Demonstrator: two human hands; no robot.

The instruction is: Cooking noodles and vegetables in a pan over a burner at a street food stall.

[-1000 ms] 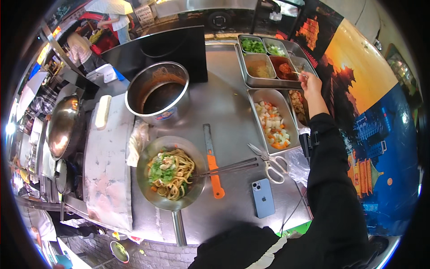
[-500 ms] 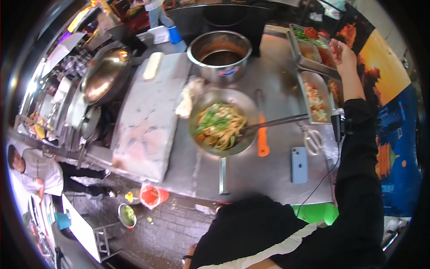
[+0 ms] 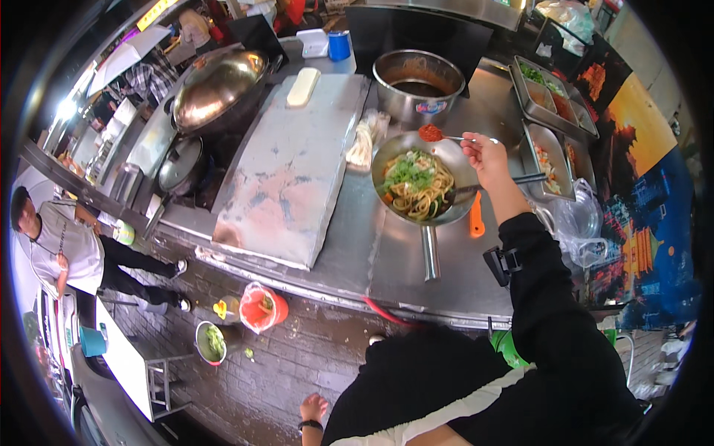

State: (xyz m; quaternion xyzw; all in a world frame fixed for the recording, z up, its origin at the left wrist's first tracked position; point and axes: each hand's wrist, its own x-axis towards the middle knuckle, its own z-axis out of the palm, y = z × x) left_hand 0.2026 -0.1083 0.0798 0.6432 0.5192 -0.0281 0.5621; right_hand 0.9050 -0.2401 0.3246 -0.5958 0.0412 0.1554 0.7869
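Note:
My right hand (image 3: 485,157) grips a thin metal spoon (image 3: 455,138) heaped with red chili seasoning (image 3: 430,133). The spoon is held above the far right rim of a steel frying pan (image 3: 462,171). Noodles (image 3: 425,199) topped with chopped greens (image 3: 407,172) lie in the pan. A dark, long utensil (image 3: 524,179) rests across the pan's right rim, partly behind my wrist. Low beside my body hangs my left hand (image 3: 314,407), fingers curled in, with nothing visible in it.
A steel pot (image 3: 383,78) of dark liquid stands behind the pan. Left is a metal-covered board (image 3: 279,171); metal food trays (image 3: 524,85) line the right. An orange-handled tool (image 3: 477,217) lies near the pan. On the floor sits a red bucket (image 3: 271,311); a person (image 3: 67,249) stands left.
From over the food trays, my right hand has come left to the pan, now with a loaded spoon showing. My left hand shows more fully. The whole view has shifted.

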